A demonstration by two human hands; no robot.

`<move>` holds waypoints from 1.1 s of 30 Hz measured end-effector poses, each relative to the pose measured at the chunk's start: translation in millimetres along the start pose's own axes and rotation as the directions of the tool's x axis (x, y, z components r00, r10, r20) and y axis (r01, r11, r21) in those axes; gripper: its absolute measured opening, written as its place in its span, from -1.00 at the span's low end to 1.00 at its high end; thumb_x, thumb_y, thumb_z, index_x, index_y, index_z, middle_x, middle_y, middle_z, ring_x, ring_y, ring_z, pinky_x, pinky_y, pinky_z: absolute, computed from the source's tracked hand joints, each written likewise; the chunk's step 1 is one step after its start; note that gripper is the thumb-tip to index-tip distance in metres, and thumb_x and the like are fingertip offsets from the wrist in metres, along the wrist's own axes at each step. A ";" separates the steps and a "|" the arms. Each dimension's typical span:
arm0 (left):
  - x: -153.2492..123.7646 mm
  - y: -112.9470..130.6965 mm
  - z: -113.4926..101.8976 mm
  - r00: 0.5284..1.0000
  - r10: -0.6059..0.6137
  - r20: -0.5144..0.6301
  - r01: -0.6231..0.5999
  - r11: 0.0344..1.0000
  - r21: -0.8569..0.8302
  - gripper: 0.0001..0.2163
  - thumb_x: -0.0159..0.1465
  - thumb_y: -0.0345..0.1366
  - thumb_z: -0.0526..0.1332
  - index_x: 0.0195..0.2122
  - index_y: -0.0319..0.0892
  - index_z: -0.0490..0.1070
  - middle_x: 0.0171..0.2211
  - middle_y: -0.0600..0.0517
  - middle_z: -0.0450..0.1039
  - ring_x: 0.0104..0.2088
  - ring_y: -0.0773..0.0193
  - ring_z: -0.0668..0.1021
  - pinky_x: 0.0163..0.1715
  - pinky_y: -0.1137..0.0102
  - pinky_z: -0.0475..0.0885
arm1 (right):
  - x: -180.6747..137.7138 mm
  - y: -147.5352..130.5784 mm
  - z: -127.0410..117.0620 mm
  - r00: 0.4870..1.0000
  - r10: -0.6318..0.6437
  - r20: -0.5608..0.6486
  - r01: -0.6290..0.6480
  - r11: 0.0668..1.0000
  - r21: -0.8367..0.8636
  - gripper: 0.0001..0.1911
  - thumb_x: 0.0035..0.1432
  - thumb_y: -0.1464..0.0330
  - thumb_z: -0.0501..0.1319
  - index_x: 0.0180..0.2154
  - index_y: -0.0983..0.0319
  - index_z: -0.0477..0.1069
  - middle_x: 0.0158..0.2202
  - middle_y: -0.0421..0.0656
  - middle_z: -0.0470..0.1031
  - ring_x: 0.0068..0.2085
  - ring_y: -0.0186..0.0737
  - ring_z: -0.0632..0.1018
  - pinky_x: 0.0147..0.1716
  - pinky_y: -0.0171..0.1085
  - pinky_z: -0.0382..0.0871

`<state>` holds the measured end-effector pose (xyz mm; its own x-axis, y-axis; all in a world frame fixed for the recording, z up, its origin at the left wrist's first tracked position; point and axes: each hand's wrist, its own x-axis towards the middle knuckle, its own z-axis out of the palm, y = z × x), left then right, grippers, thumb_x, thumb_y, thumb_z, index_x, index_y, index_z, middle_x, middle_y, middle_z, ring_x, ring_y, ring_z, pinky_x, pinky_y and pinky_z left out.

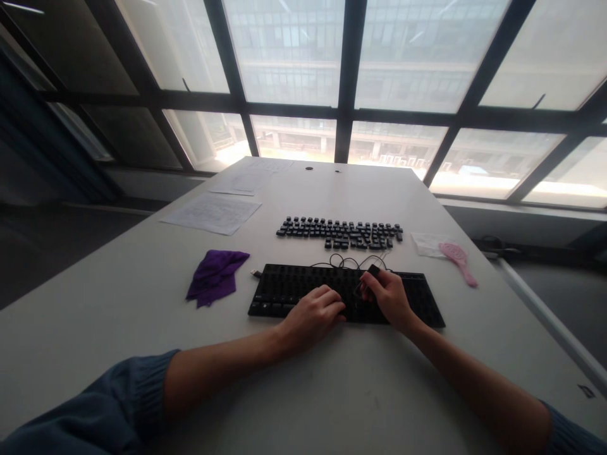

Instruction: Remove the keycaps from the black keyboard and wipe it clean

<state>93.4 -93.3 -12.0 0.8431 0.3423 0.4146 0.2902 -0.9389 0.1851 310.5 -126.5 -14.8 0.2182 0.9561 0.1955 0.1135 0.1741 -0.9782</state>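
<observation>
A black keyboard [284, 287] lies in front of me, with most of its keycaps off and some still along the left of its bottom row. My left hand [317, 314] is closed at the keyboard's front edge, fingers curled together over the lower keys and the thumb low beside them. Over the right-middle part, my right hand [387, 296] pinches a small black keycap puller [374, 270], its thin loop pointing down-left. Whether the loop touches a key cannot be made out. Behind the keyboard, loose black keycaps [339, 230] stand in rows on the white table [303, 392].
A purple cloth [214, 278] lies left of the keyboard, near a USB plug [257, 273]. The thin black cable [348, 260] loops behind the keyboard. Printed papers [213, 213] lie farther left. At right, a pink hairbrush [458, 259] rests partly on a white sheet [425, 245].
</observation>
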 end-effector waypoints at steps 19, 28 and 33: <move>1.0 3.4 10.2 0.989 -0.148 0.014 0.148 0.978 -0.148 -0.93 0.34 -0.43 0.20 -0.17 -0.22 0.39 -0.21 -0.07 0.42 -0.15 0.14 0.43 -0.13 0.25 0.44 | -0.1 -0.5 0.7 1.000 0.014 -0.005 -0.014 1.000 0.000 -0.59 0.15 0.02 0.29 -0.44 0.25 0.43 -0.54 -0.17 0.49 -0.59 -0.27 0.47 -0.62 -0.32 0.31; 0.6 3.4 13.3 0.987 -0.161 0.006 0.160 0.978 -0.134 -0.93 0.31 -0.45 0.23 -0.19 -0.22 0.38 -0.22 -0.06 0.42 -0.16 0.15 0.42 -0.14 0.27 0.43 | 0.1 0.3 0.9 1.000 0.011 -0.010 -0.011 1.000 -0.007 -0.57 0.15 0.01 0.29 -0.45 0.25 0.43 -0.55 -0.17 0.49 -0.59 -0.26 0.47 -0.63 -0.32 0.31; -0.7 2.5 18.0 0.986 -0.165 -0.002 0.163 0.979 -0.121 -0.93 0.32 -0.46 0.20 -0.19 -0.22 0.38 -0.23 -0.06 0.41 -0.17 0.15 0.43 -0.14 0.25 0.43 | 0.9 1.4 0.7 1.000 0.010 -0.010 -0.010 1.000 -0.004 -0.56 0.14 -0.01 0.28 -0.44 0.25 0.44 -0.54 -0.16 0.49 -0.59 -0.26 0.48 -0.63 -0.32 0.31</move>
<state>101.7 -96.5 -27.9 0.7828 0.4924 0.3804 0.3669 -0.8590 0.3570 310.1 -125.2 -16.0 0.2285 0.9555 0.1868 0.1155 0.1639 -0.9797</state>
